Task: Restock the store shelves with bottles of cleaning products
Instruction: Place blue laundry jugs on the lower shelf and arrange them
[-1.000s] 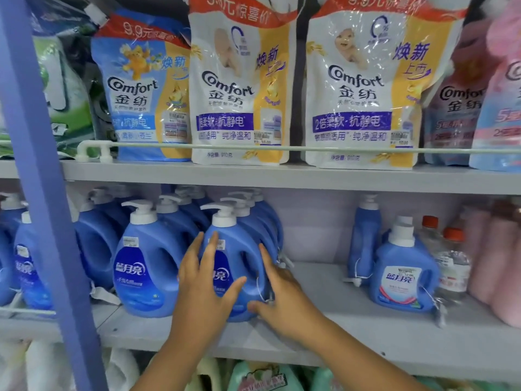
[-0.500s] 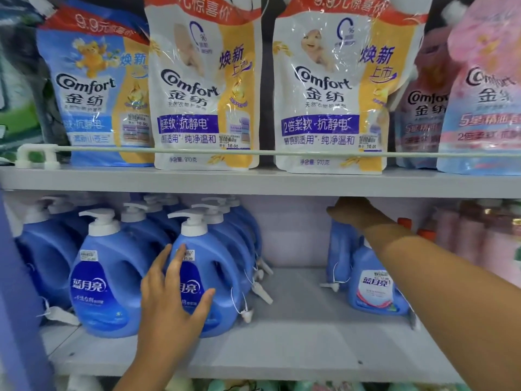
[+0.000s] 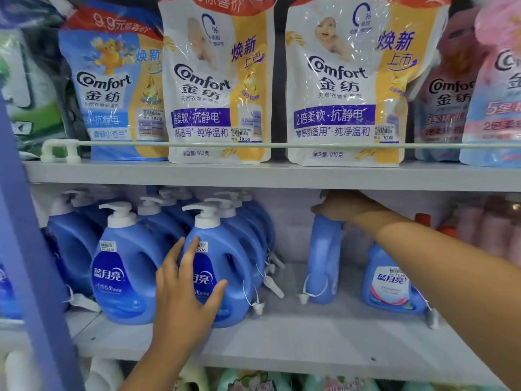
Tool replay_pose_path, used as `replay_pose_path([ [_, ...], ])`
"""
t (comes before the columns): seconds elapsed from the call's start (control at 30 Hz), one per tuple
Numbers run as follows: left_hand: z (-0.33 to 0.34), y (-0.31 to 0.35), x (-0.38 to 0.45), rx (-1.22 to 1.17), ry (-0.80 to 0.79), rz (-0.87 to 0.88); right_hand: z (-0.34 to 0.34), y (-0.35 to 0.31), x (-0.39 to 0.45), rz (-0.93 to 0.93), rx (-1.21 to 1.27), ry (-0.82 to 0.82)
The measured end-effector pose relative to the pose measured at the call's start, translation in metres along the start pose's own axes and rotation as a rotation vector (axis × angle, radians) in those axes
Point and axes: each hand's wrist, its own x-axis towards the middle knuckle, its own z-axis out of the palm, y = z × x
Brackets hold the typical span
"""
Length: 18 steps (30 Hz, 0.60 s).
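Left hand (image 3: 186, 289) flat, fingers straight, pressing front pump bottle (image 3: 222, 266) in blue row on middle shelf (image 3: 310, 342). Right hand (image 3: 342, 207) reaching deep under upper shelf (image 3: 253, 176), fingers curled over top of slim blue bottle (image 3: 322, 258) standing upright at back. Squat blue bottle (image 3: 390, 280) just beside it, right. Blue pump bottles: two at front, more behind, full count unclear. Above: two white Comfort pouches (image 3: 341, 88), one blue pouch (image 3: 112, 88).
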Motion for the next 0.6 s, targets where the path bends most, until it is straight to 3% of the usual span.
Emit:
replay_pose_path([
  [0.2, 0.01, 0.007, -0.013, -0.032, 0.076, -0.03, -0.012, -0.007, -0.028, -0.067, -0.07, -0.001],
  [0.37, 0.012, 0.011, -0.02, -0.102, 0.087, -0.108, -0.009, 0.016, -0.039, -0.13, 0.18, -0.025],
  [0.47, 0.015, 0.025, -0.027, -0.143, 0.115, -0.133, 0.011, 0.021, -0.048, -0.112, 0.525, -0.12],
  [0.6, 0.023, 0.034, -0.039, -0.13, 0.136, -0.005, 0.034, 0.013, -0.05, -0.101, 0.66, 0.011],
])
